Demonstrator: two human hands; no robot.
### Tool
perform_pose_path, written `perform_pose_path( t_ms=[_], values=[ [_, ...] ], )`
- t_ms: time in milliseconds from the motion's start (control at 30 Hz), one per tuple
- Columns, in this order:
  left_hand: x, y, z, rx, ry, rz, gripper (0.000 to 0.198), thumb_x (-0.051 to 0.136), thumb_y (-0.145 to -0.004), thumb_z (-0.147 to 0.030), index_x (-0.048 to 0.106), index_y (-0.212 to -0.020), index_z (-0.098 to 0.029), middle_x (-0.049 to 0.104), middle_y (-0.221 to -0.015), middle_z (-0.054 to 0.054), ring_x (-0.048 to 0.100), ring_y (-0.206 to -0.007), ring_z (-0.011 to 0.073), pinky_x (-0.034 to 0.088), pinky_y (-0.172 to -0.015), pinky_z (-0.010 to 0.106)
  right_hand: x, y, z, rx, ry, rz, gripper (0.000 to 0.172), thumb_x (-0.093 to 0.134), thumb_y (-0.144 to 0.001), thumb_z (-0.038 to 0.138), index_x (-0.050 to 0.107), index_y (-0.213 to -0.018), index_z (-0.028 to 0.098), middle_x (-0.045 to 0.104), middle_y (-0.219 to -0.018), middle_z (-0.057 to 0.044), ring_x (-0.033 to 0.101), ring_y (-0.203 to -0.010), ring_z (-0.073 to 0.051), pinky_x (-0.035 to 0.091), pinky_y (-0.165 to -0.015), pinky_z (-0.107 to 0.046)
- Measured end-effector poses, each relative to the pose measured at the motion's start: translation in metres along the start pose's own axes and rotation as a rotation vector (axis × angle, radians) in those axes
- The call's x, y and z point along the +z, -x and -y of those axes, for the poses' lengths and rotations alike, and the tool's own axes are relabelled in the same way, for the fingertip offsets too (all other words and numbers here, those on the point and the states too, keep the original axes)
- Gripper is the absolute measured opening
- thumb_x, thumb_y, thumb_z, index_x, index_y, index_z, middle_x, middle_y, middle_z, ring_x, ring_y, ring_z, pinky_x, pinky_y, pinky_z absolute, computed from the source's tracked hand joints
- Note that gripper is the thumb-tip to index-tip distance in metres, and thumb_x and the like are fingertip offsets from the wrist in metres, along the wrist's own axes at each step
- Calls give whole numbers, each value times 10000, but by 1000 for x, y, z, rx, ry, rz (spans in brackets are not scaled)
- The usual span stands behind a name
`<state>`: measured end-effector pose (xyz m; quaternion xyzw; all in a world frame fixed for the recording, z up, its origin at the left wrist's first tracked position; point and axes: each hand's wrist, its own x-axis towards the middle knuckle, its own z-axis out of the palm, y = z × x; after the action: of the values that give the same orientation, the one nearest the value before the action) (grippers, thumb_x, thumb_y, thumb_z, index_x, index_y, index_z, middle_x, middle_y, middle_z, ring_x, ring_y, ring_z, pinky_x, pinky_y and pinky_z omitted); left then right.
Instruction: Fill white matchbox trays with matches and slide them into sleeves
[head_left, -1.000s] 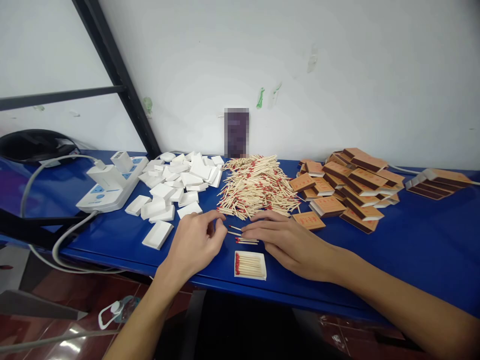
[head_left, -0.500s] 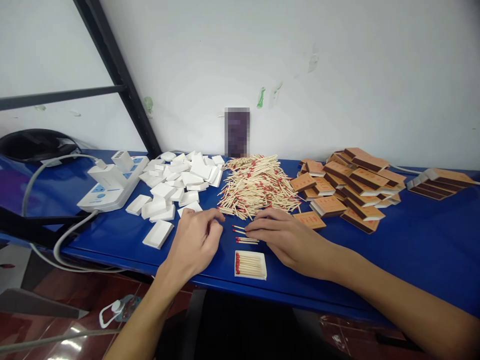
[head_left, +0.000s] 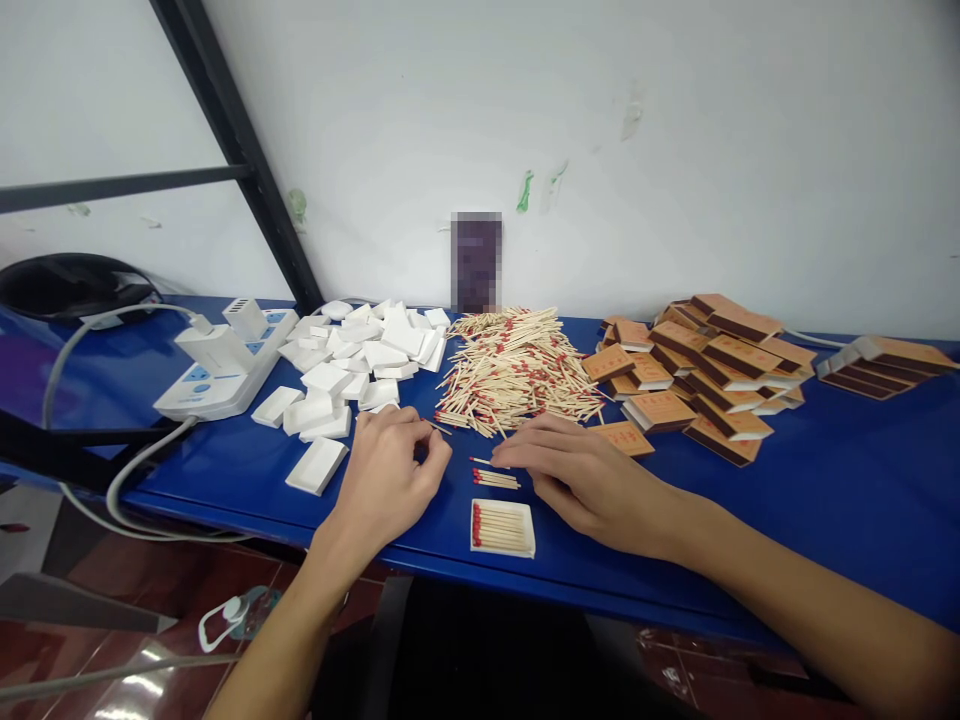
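Left of the match pile (head_left: 521,370), my left hand (head_left: 394,475) has its fingers curled, with a single match (head_left: 437,427) sticking out at the fingertips. My right hand (head_left: 581,475) rests palm down in front of the pile, fingers stretched out. Its fingertips touch a loose match (head_left: 481,461) on the blue table. Just below, several matches (head_left: 496,479) lie side by side, red heads to the left. Nearest the table's front edge is a white tray (head_left: 530,527) holding a row of matches with their heads to the left.
White empty trays (head_left: 326,380) are heaped at the left, beside a power strip (head_left: 217,385) with cables. Orange matchbox sleeves (head_left: 731,350) are piled at the right. A blurred dark panel (head_left: 477,262) stands against the wall behind the blue table (head_left: 847,500).
One more match lies in the small row above the tray, and fewer loose ones remain above it. My left fingers have shifted slightly, and a match now shows at their tips.
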<state>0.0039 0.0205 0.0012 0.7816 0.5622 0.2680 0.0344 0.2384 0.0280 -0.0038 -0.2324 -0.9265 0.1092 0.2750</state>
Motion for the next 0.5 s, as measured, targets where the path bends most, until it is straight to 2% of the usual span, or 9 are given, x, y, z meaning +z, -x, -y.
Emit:
perform_pose_path(
  t_ms=[167,267,400,500],
  values=[
    [2,1,2,-79,-63,103,397,410,-977,-293,496,-602,-195,512,-532,-11,481,-532,156,277,-602,310,1,1,-1,20,42,80,269,483,-1006,189,678,-1186,229,699,-1158,-74,605,-1049,-223,497,-931,-432],
    [3,1,3,-123,-74,88,360,387,-1009,-326,573,-726,-202,549,-554,-10,526,-540,172,284,-584,300,3,1,-2,16,37,95,255,485,-1014,224,700,-1153,228,705,-1132,-65,605,-1039,-213,499,-925,-407],
    [5,0,6,-70,-67,39,228,429,-1007,-284,641,-992,-200,677,-776,12,635,-699,189,368,-647,289,7,0,-3,5,47,78,233,502,-1006,209,718,-1094,195,717,-1089,-70,610,-994,-211,502,-900,-398],
    [7,0,6,-52,-144,39,229,470,-984,-239,635,-1142,-218,687,-933,23,655,-782,199,390,-641,292,10,-1,-4,-9,54,44,212,522,-993,190,723,-1060,179,728,-1055,-75,617,-965,-211,506,-879,-395]
  ],
)
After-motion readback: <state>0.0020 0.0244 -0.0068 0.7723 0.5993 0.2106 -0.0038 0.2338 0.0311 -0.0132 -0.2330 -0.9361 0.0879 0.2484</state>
